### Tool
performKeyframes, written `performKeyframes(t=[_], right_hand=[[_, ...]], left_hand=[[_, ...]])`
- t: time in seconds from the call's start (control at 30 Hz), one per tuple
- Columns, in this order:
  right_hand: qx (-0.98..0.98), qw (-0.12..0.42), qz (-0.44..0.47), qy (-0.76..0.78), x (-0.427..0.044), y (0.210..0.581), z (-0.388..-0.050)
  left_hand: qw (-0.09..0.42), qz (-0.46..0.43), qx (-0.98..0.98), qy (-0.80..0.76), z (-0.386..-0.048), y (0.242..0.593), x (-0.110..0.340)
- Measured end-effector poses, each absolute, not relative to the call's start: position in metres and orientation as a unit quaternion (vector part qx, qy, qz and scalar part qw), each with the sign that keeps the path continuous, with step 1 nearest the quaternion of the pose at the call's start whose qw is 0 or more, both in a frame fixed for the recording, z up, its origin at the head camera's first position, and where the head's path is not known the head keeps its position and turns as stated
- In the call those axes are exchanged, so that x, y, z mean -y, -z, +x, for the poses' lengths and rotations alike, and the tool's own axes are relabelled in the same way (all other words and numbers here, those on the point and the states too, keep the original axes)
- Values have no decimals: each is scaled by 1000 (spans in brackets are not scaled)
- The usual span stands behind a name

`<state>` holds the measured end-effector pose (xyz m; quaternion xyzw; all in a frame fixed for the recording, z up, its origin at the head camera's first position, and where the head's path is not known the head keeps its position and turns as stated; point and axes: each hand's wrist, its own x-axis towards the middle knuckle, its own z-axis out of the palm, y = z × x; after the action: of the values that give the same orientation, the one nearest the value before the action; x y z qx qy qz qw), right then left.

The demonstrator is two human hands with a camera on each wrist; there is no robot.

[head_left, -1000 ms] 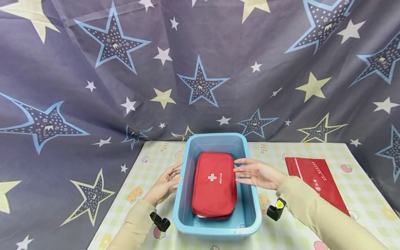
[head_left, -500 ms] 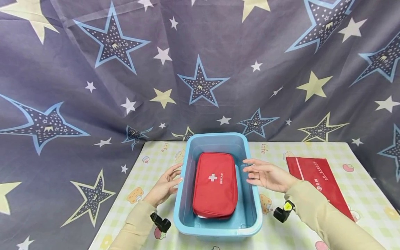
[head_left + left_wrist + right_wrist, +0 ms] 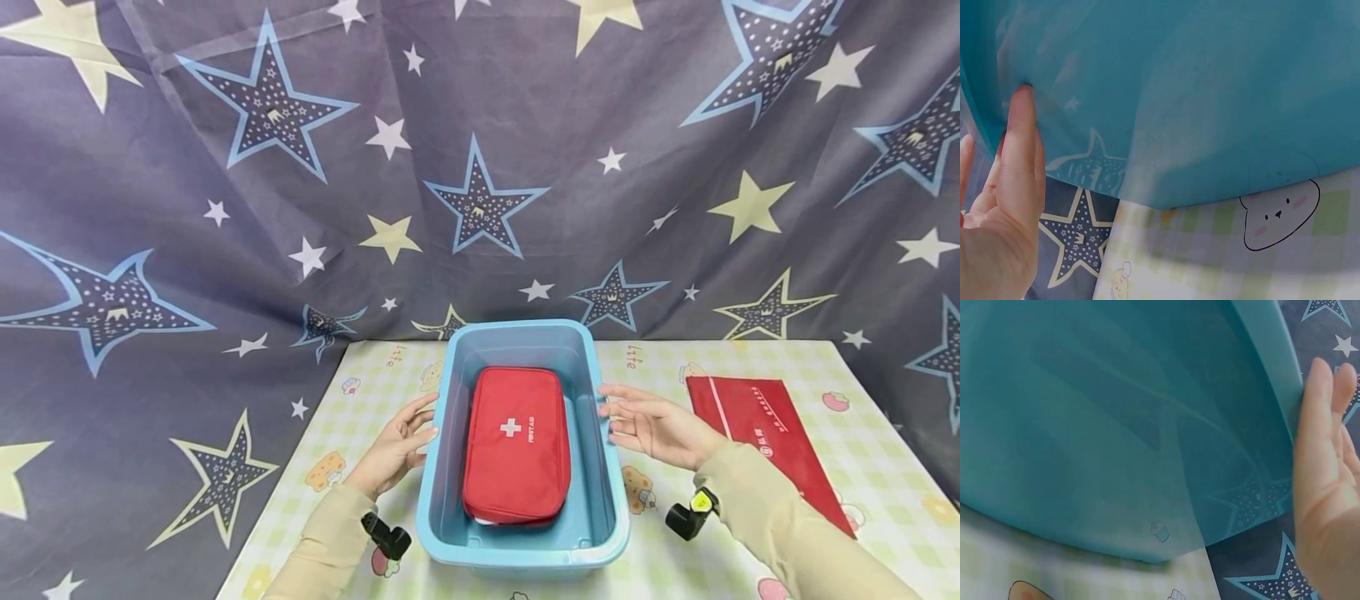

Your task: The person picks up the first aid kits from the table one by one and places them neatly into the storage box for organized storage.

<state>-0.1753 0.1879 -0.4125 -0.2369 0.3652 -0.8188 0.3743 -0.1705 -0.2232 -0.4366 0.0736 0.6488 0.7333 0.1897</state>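
A light-blue plastic bin (image 3: 510, 557) stands on the table, and a red first-aid bag (image 3: 517, 467) with a white cross lies inside it. My left hand (image 3: 392, 452) is at the bin's left side, fingers relaxed, the tips at the outer wall just under the rim. In the left wrist view one extended digit of the left hand (image 3: 1013, 187) touches the blue wall. On the opposite side my right hand (image 3: 660, 427) has its loosely spread fingertips at the right rim. The right wrist view has the right hand (image 3: 1329, 487) beside the bin's edge, contact hard to tell.
A flat red pouch (image 3: 768, 442) with white print lies on the table to the right of the bin, partly behind the right sleeve. The table has a green checked cloth (image 3: 375, 375). A dark star-patterned curtain (image 3: 570, 100) hangs behind.
My right hand has moved right, from over the first-aid bag's edge inside the bin out to the right rim. The left hand, bin and bag have stayed in place.
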Motion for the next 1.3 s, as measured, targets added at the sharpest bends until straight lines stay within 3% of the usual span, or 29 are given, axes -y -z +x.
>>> performKeyframes(t=[1.3], right_hand=[[-357,368,-203,834,-209,431,-168]], left_hand=[[187,66,-640,-742,-170,437,222]])
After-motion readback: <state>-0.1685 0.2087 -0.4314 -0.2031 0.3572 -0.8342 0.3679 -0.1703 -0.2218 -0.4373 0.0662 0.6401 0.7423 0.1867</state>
